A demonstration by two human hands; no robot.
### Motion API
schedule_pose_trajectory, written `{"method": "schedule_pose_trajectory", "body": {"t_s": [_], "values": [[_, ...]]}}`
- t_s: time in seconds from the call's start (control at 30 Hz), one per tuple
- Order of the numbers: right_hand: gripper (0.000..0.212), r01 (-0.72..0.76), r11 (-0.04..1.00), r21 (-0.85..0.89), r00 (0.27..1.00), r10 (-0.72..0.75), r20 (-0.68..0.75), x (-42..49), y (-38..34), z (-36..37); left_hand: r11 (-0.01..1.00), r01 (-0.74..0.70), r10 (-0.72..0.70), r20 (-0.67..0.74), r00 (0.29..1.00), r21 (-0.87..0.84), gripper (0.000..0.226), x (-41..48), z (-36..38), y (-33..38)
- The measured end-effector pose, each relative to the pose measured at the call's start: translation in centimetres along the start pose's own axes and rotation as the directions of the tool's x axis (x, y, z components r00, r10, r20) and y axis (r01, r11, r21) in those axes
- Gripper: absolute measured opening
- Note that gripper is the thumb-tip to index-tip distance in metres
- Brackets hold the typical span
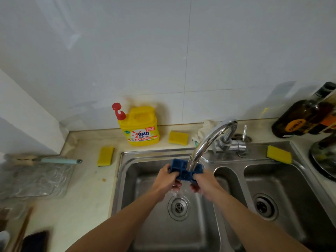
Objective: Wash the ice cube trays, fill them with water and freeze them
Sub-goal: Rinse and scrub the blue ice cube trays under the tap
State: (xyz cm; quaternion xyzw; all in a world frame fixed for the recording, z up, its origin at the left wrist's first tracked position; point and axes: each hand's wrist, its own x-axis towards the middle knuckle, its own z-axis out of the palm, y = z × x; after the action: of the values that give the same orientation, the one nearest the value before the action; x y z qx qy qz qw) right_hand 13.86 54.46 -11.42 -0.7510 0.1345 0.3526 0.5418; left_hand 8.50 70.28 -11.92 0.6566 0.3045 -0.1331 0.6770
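While water drips from it toward the drain (179,207), the blue ice cube tray (179,169) sits right under the faucet (209,140) spout, above the left basin of the steel sink (127,179). The left hand (166,180) grips its left end and the right hand (205,184) its right end, fingers curled underneath. A yellow detergent bottle (141,128) stands on the counter behind.

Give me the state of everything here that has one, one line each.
ice cube tray, held under the spout, water running off it.
faucet, running onto the tray.
left hand, grips the tray's left end.
right hand, grips its right end.
detergent bottle, upright, pump cap on.
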Motion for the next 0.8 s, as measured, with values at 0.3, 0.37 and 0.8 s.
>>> {"method": "schedule_pose_trajectory", "body": {"t_s": [0.3, 0.37, 0.8], "values": [[0.017, 0.131, 0.984, -0.121, 0.991, -0.133, -0.010, -1.6, -1.2, 1.7, 0.980, -0.007, -0.015, -0.108, 0.994, -0.201, 0.046, -0.3, 0.6, -1.4], [0.021, 0.175, 0.962, -0.211, 0.984, -0.177, 0.007, -2.3, -1.4, 2.0, 0.938, 0.026, -0.102, -0.205, 0.974, -0.345, 0.045, 0.1, 1.2, -1.2], [0.027, 0.076, 0.996, -0.054, 0.987, -0.067, 0.145, -2.3, -1.3, 0.5, 0.992, -0.115, 0.120, -0.139, 0.983, 0.045, 0.034, -0.2, 0.7, 1.8]]}}
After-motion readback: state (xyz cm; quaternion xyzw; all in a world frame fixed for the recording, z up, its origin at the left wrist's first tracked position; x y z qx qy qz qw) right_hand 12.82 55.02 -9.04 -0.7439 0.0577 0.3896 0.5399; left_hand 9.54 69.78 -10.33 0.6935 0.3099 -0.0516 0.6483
